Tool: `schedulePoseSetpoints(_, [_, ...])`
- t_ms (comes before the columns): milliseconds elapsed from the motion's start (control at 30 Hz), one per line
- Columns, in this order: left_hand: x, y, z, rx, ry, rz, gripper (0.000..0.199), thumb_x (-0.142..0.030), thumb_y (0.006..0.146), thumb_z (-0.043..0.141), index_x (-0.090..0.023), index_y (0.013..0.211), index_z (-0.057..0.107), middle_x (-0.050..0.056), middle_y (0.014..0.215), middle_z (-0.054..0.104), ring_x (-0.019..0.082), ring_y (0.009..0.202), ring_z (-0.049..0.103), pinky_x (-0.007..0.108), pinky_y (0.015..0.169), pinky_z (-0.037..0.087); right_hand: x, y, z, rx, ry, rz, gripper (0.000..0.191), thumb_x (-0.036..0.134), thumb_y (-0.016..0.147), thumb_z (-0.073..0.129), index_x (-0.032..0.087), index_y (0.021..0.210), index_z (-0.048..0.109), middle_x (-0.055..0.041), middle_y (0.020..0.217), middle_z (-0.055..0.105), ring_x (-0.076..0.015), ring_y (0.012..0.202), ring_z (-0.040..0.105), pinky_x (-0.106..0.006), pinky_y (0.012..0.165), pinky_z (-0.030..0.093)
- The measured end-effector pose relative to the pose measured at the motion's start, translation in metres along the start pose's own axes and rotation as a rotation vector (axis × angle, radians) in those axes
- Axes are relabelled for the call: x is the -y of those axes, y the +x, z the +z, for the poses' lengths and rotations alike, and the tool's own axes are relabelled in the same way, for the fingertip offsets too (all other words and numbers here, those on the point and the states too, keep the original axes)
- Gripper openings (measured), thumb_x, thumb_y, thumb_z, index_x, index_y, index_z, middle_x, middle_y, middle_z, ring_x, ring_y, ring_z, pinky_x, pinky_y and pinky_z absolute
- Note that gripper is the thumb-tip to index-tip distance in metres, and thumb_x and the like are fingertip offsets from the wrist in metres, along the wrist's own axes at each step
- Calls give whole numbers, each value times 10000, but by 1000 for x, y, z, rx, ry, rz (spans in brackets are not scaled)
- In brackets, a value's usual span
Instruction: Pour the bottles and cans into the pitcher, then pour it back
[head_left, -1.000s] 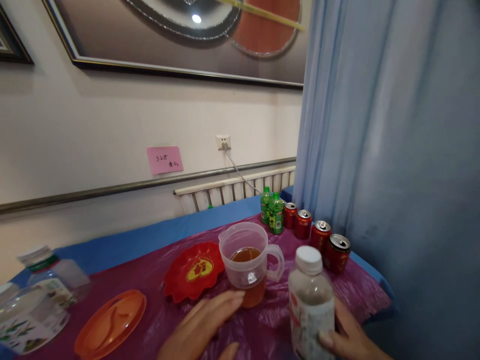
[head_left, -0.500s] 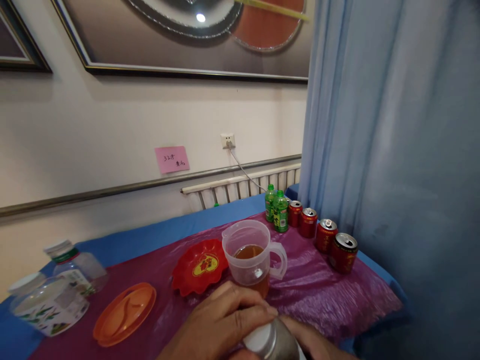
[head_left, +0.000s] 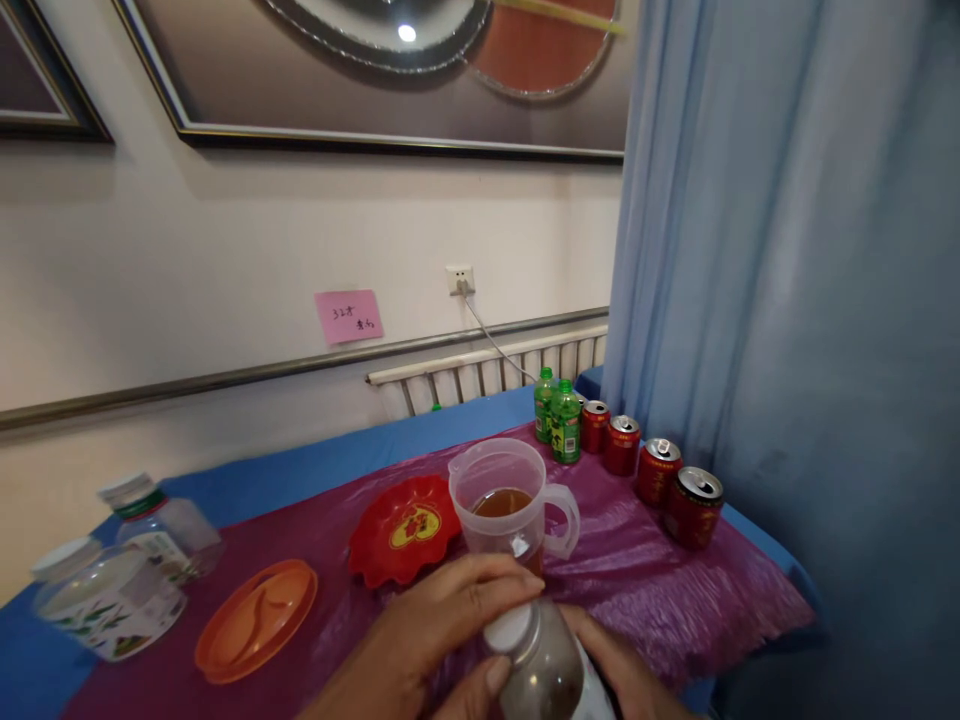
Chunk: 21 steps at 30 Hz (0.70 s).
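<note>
A clear plastic bottle (head_left: 551, 665) with a white screw cap (head_left: 511, 628) is tilted at the bottom edge, cap toward the left. My right hand (head_left: 626, 665) wraps round its body from the right. At the cap, my left hand (head_left: 439, 635) has its fingers curved over the far side and its thumb on the near side. Just beyond my hands stands a translucent measuring jug (head_left: 499, 540) holding brown liquid, its lower front hidden by my fingers. Left of the jug lies a red scalloped plate (head_left: 405, 530) with a yellow emblem.
An orange divided dish (head_left: 257, 622) and two clear plastic containers with white lids (head_left: 112, 605) are on the left. Green bottles (head_left: 565, 425) and several red cans (head_left: 694, 510) line the right side. Purple plastic sheeting (head_left: 637, 590) covers the blue-clothed table beside a blue curtain (head_left: 787, 350).
My left fingers have loosened and shifted around the cap, so more of the cap and the bottle's shoulder shows. The view has moved slightly; the table things stay put.
</note>
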<state>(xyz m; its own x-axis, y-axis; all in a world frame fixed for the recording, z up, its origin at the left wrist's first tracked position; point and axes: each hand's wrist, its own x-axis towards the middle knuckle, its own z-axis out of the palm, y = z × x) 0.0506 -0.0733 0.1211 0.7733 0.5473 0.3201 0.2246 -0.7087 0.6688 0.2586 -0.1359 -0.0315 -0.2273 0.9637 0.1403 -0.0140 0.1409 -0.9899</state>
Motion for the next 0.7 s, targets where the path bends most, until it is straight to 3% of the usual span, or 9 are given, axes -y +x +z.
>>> schedulePoseSetpoints(200, [7, 3, 9, -50, -26, -61, 440, -342, 926, 649, -423, 1354, 591, 19, 1257, 678, 210, 1128, 629, 325, 967, 525, 10, -2, 3, -13, 14, -106, 799, 360, 741, 822, 251, 1463, 497, -145, 1427, 604, -334, 1258, 600, -452, 1058, 457])
schedulePoseSetpoints(400, [11, 12, 7, -82, -166, -100, 207, -386, 957, 583, -252, 1075, 688, 28, 965, 670, 175, 882, 623, 284, 781, 508, -6, 0, 6, -55, -83, -99, 798, 387, 748, 812, 248, 1467, 494, -156, 1423, 607, -346, 1241, 615, -461, 1031, 485])
schedulePoseSetpoints(567, [16, 8, -3, -309, -595, -252, 315, -419, 832, 768, -221, 1069, 709, 45, 996, 708, 190, 916, 647, 268, 801, 525, -25, -14, -2, -122, -65, -76, 927, 617, 690, 802, 242, 1469, 468, -163, 1476, 559, -387, 1350, 524, -469, 1116, 414])
schedulePoseSetpoints(700, [38, -9, 5, -587, -882, -505, 325, -329, 778, 841, -201, 1057, 734, 41, 974, 735, 150, 871, 675, 211, 793, 546, -21, -38, -34, -262, -180, -93, 902, 646, 737, 753, 242, 1466, 408, -168, 1400, 604, -387, 1224, 622, -430, 985, 529])
